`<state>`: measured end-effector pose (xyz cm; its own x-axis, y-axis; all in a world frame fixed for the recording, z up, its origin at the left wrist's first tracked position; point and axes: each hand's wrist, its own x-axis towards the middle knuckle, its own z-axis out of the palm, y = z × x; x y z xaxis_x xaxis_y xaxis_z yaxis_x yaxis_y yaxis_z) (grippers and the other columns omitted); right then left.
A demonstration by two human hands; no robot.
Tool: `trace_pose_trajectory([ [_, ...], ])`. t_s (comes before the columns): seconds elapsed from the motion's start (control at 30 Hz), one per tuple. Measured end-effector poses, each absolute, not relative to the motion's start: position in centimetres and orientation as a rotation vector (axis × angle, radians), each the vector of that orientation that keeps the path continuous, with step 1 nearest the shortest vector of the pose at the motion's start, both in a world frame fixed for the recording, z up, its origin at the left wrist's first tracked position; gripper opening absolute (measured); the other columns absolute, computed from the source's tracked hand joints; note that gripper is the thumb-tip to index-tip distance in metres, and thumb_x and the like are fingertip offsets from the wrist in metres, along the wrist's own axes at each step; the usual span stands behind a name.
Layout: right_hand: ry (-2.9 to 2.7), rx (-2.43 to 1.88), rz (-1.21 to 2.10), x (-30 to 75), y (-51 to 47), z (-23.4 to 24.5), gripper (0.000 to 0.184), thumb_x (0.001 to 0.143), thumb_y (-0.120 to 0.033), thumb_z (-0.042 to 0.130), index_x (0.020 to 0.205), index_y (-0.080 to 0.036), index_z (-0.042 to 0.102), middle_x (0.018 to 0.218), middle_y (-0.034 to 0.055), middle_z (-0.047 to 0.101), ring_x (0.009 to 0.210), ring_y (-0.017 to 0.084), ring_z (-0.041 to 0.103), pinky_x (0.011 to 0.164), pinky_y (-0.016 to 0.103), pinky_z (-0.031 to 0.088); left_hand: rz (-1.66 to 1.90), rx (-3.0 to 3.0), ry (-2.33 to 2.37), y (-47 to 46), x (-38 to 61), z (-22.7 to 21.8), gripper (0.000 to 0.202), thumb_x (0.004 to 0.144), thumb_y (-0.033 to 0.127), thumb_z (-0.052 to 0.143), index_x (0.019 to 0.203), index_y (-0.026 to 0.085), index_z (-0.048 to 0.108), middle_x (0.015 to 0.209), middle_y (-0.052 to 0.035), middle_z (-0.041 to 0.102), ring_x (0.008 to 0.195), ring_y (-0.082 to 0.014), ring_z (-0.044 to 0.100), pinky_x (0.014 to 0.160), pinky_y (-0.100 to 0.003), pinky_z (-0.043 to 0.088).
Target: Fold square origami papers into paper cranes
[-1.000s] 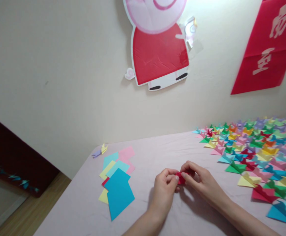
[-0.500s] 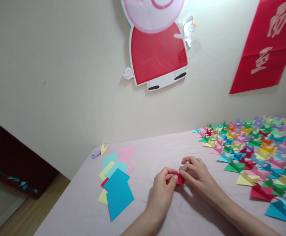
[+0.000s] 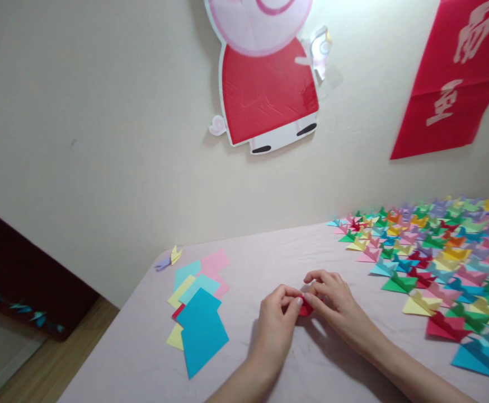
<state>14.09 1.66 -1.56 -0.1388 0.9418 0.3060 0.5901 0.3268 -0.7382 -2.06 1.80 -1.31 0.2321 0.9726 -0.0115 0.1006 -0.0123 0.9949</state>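
A small folded piece of red paper [image 3: 305, 308] lies low over the pale pink table [image 3: 135, 358], pinched between both hands. My left hand [image 3: 274, 324] grips it from the left with curled fingers. My right hand [image 3: 337, 308] pinches it from the right, fingertips pressed on its edge. Most of the red paper is hidden by the fingers.
A loose stack of coloured paper squares [image 3: 200, 313], blue on top, lies left of the hands. Several folded paper shapes in many colours [image 3: 437, 263] cover the table's right side. Two small folded pieces [image 3: 169, 259] sit at the far left corner. Wall decorations [image 3: 267, 84] hang behind.
The hands and the red paper have lowered slightly toward the table. The fingers have shifted their pinch on the paper, and less of it shows.
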Motion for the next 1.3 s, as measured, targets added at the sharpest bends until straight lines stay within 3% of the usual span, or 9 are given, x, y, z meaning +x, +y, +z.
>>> trace_pose_trajectory([
  [0.37,-1.860,-1.341,0.550,14.3,1.8,-1.8,0.030,0.091,-0.038,0.052,0.066,-0.023,0.060,0.098,0.0062,0.063,0.098,0.027,0.051,0.088,0.046,0.041,0.961,1.330,1.092,2.0,-2.2,-2.0,0.015,0.084,0.030,0.060,0.086,0.016,0.062,0.078,-0.0063,0.072,0.075,-0.0195,0.065,0.068,-0.026,0.045],
  [0.5,-1.919,-1.357,0.482,14.2,1.7,-1.9,0.029,0.092,-0.033,0.051,0.067,-0.023,0.059,0.095,0.0051,0.064,0.095,0.026,0.052,0.085,0.044,0.041,0.860,1.385,1.105,2.2,-2.6,-1.3,0.008,0.086,0.021,0.054,0.087,0.016,0.060,0.079,-0.0074,0.070,0.075,-0.0203,0.065,0.070,-0.029,0.046],
  [0.7,-2.046,-1.472,0.292,13.6,1.4,-2.5,0.022,0.091,-0.025,0.055,0.070,-0.022,0.061,0.097,0.0055,0.064,0.094,0.025,0.052,0.082,0.042,0.042,0.504,2.407,1.521,-0.1,-2.6,-0.2,0.039,0.084,0.004,0.047,0.117,0.017,0.062,0.120,-0.0113,0.061,0.110,-0.0290,0.053,0.095,-0.044,0.041],
  [0.8,-2.087,-1.509,0.232,13.3,1.3,-2.5,0.022,0.090,-0.021,0.054,0.070,-0.021,0.062,0.098,0.0063,0.063,0.094,0.025,0.052,0.082,0.042,0.042,0.228,2.660,1.571,-1.6,-2.1,-1.6,0.041,0.087,0.015,0.055,0.129,0.014,0.058,0.123,-0.0121,0.062,0.109,-0.0307,0.054,0.096,-0.047,0.044],
  [0.9,-2.098,-1.542,0.209,13.2,1.3,-2.3,0.019,0.089,-0.020,0.056,0.072,-0.021,0.063,0.099,0.0066,0.062,0.096,0.025,0.051,0.084,0.042,0.042,0.261,2.817,1.540,-2.3,-2.2,-3.5,0.056,0.090,0.042,0.061,0.135,0.009,0.054,0.129,-0.0146,0.060,0.116,-0.0322,0.052,0.102,-0.048,0.042],
  [1.0,-2.081,-1.576,0.204,13.3,1.2,-2.4,0.016,0.089,-0.020,0.057,0.074,-0.020,0.063,0.100,0.0066,0.061,0.097,0.026,0.051,0.084,0.041,0.041,0.341,2.879,1.530,-2.3,-2.7,-4.8,0.065,0.089,0.057,0.058,0.135,0.010,0.055,0.125,-0.0136,0.063,0.113,-0.0315,0.055,0.101,-0.048,0.043],
  [1.3,-2.022,-1.596,0.189,14.7,1.0,-3.2,0.013,0.085,-0.011,0.051,0.082,-0.021,0.057,0.101,0.0062,0.061,0.096,0.024,0.052,0.082,0.038,0.042,0.505,3.012,1.462,-2.2,-3.0,-5.0,0.065,0.089,0.061,0.055,0.130,0.010,0.060,0.120,-0.0096,0.068,0.104,-0.0291,0.059,0.095,-0.045,0.046],
])
